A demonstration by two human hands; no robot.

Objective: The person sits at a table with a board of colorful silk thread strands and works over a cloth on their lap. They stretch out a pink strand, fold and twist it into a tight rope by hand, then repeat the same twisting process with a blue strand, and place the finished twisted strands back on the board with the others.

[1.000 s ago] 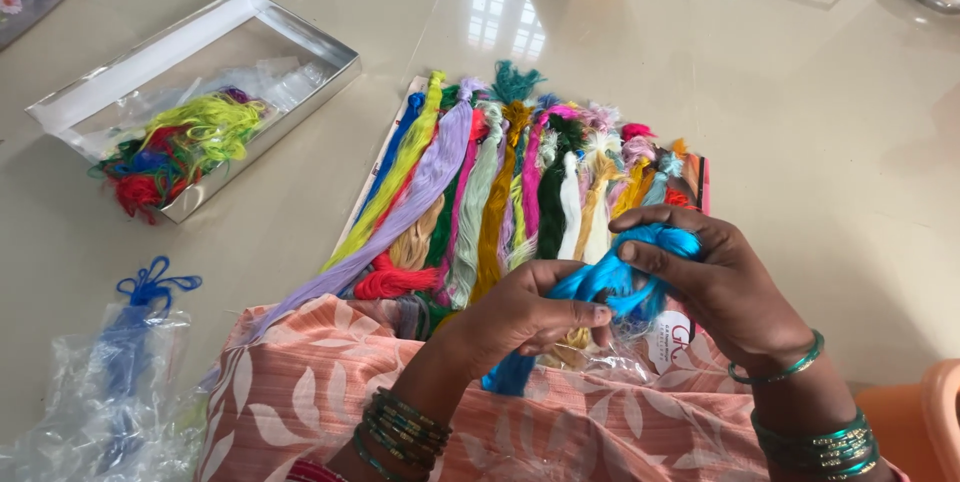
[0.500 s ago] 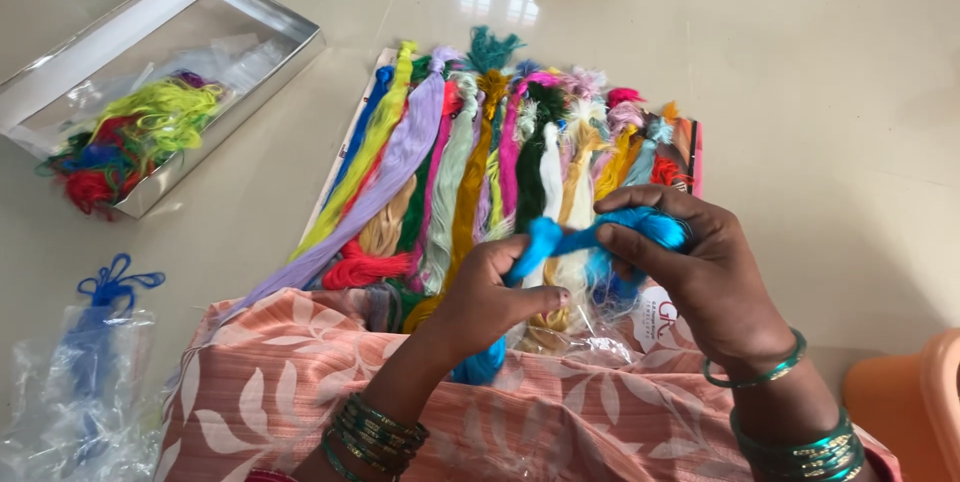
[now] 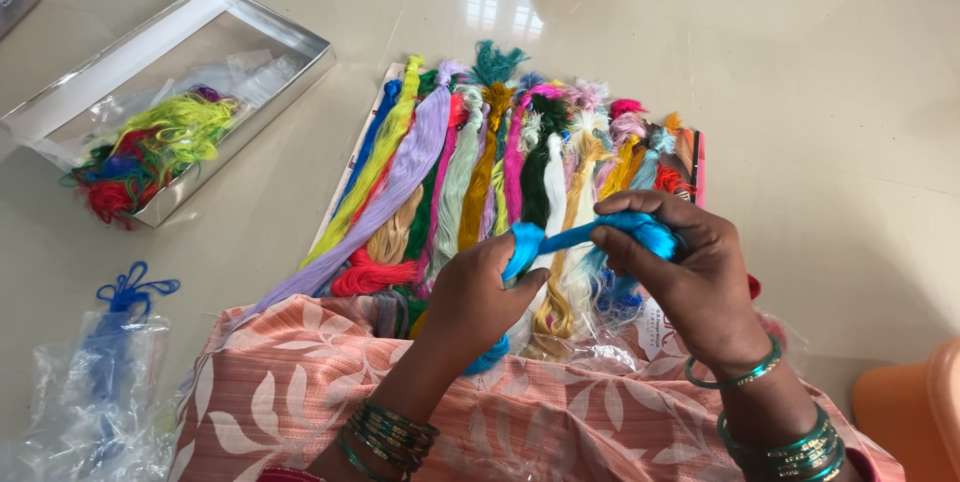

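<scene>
Currently stretched between both hands: a bright turquoise skein of silky embroidery thread (image 3: 570, 237), held just above the near end of the flat card of many-coloured thread skeins (image 3: 480, 172). Left hand (image 3: 478, 297) closed around the skein's left end, thumb and fingers pinched together on it, with a tail of the same blue hanging below the palm. Right hand (image 3: 690, 272) clamped on the other end, fingers curled over a fluffy blue tuft. Green and gold bangles on both wrists, over a lap covered in peach cloth with a white leaf print (image 3: 300, 392).

Left of the card, well apart: an open silver-edged shallow box (image 3: 250, 27) holding loose tangled threads in yellow-green, red and blue (image 3: 150, 147). Nearer, still left of the card: a crumpled clear plastic bag with dark blue thread (image 3: 105, 362). All on a glossy pale floor (image 3: 800, 92).

Likely trouble: fine strands slipping from either pinch and snarling, or catching on the bangles. Too hard a pull could tighten loops into knots; a dropped end could tangle with the neighbouring skeins just beneath.
</scene>
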